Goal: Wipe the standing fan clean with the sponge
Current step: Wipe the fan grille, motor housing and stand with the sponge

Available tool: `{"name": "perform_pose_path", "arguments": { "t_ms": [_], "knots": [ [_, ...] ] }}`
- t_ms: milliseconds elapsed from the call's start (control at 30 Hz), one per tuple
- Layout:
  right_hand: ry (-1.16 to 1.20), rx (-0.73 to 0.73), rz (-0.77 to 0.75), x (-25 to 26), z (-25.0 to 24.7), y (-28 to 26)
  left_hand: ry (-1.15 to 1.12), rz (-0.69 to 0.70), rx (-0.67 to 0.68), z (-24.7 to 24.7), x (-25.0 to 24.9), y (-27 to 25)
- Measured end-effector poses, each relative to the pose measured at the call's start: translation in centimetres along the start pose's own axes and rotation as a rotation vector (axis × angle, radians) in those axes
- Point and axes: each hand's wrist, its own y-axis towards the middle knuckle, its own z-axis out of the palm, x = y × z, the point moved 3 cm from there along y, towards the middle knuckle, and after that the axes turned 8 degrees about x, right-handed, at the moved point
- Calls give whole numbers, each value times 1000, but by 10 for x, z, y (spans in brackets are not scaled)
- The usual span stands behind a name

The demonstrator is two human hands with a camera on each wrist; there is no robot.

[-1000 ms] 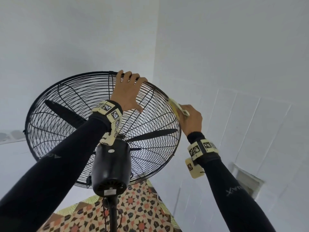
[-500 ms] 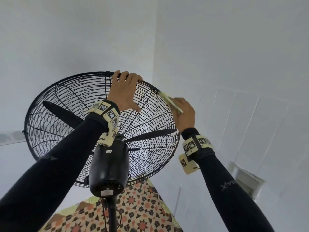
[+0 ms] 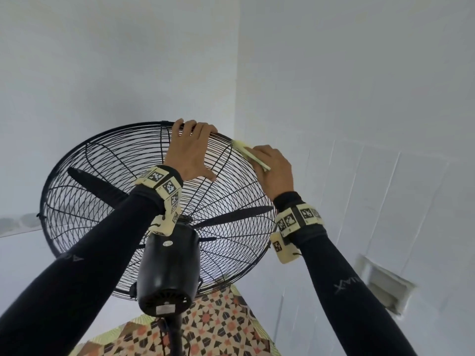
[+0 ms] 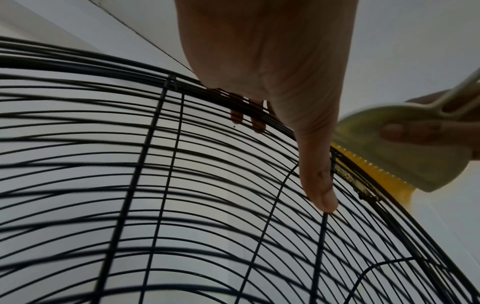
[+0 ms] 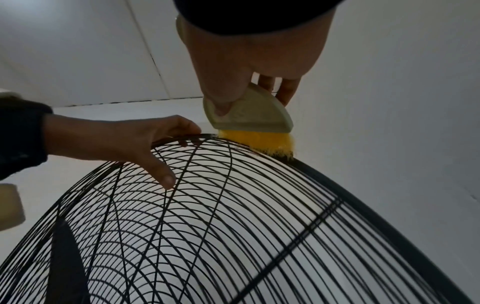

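Black wire makes up the fan guard [image 3: 110,176], and your left hand [image 3: 191,152] hooks its fingers over the top rim, thumb pressed against the wires. Just right of that grip, your right hand [image 3: 273,168] pinches the sponge [image 5: 250,115], its yellow fringe touching the rim.
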Motion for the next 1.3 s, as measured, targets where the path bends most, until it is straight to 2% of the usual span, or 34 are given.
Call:
{"name": "perform_pose_path", "arguments": {
  "t_ms": [100, 167, 233, 400, 500, 567, 633, 700, 767, 867, 1033, 1167, 1233, 1300],
  "knots": [
    [-22, -4, 127, -19, 3, -25, 30, 23, 9, -1, 3, 0],
    [-22, 23, 262, -34, 2, -51, 97, 64, 48, -8, 12, 2],
    [24, 33, 350, -34, -1, -53, 155, 79, 102, -16, 26, 1],
    [251, -159, 364, 20, -12, 20, 246, 33, 111, -11, 46, -10],
    [498, -212, 616, 20, -4, 54, 257, 42, 105, -10, 43, -11],
    [556, -182, 731, 16, 0, 60, 251, 44, 98, -11, 43, -13],
    [578, -100, 801, 13, -5, 59, 236, 42, 87, -10, 47, -13],
    [699, 10, 859, 12, -10, 58, 224, 44, 77, -9, 50, -13],
    [739, -25, 817, 12, -14, 60, 226, 48, 71, -9, 48, -13],
    [516, -173, 686, 23, -14, 52, 216, 61, 74, -6, 41, -9],
    [377, -27, 678, 32, -16, 43, 215, 59, 48, -8, 53, -13],
    [379, -262, 598, 49, -13, 37, 218, 86, 29, -8, 47, -13],
    [354, -265, 585, 54, -4, 29, 204, 86, 36, -8, 44, -13],
    [389, -178, 598, 59, 2, 18, 183, 69, 46, -8, 48, -14]
  ]
}}
